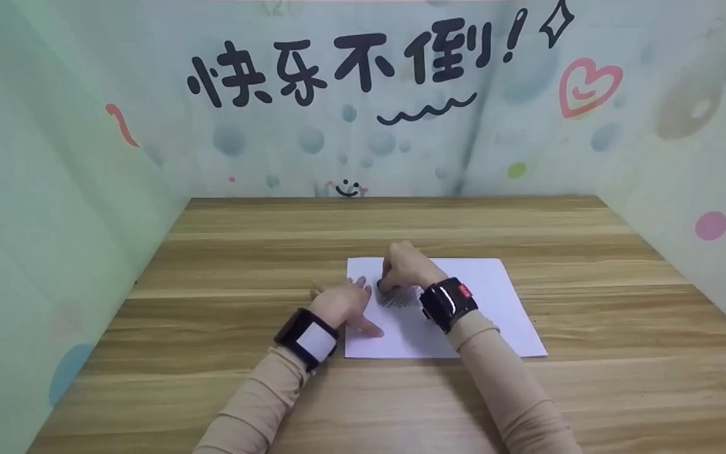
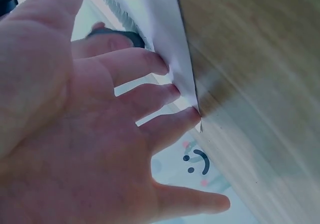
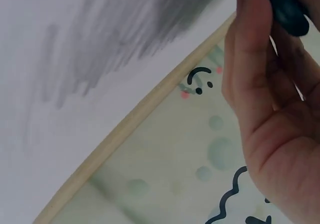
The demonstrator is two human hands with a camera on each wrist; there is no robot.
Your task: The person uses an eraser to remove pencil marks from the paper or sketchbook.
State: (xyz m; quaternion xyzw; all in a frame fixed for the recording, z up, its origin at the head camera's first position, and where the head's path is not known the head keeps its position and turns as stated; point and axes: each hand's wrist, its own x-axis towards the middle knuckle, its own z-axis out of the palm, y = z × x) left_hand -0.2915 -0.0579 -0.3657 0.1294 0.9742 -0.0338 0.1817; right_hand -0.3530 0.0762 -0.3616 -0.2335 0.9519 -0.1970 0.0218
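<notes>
Sleeved forearms are reaching over the wooden table (image 1: 224,252). White paper sheet (image 1: 495,302) is lying flat on the table, centre-right. Left hand (image 1: 343,306), fingers flat, is pinning its left edge; best kept pressing. Right hand (image 1: 404,265) is pinching a dark crayon-like stick (image 3: 280,7), shading a grey patch (image 3: 140,29); light, even strokes advised.

Back wall (image 1: 363,145): black handwritten characters "快乐不倒!" (image 1: 350,66). Below them a wavy line; small smiley face (image 1: 347,187) near the counter edge.
</notes>
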